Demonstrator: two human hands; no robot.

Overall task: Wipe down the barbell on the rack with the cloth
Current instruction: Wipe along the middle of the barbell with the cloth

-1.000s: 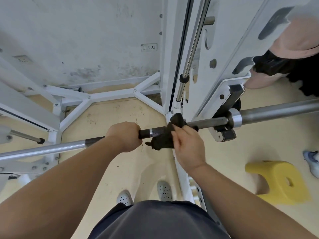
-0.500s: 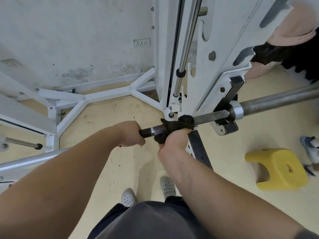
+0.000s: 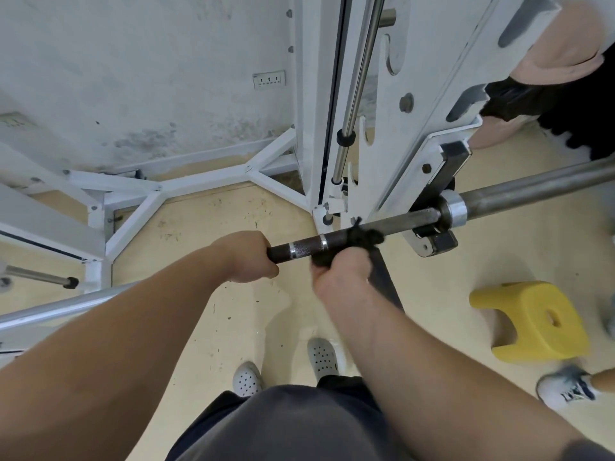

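The barbell (image 3: 306, 245) lies across the white rack (image 3: 416, 134), its steel collar beside the black hook. The left hand (image 3: 248, 257) is clenched round the dark knurled shaft. Just to its right, the right hand (image 3: 342, 272) grasps a black cloth (image 3: 361, 239) bunched round the bar. A yellow stool (image 3: 532, 324) stands nearby on the floor (image 3: 199, 227). The markings on a sneaker (image 3: 565, 390) are too blurred to read.

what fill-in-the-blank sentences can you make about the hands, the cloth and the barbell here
The left hand grips the dark knurled steel barbell; the right hand holds the crumpled ____ cloth on it.
The cloth sits on the bar to the ____ of the left hand.
A ____ plastic stool stands on the floor.
Missing: black; right; yellow.
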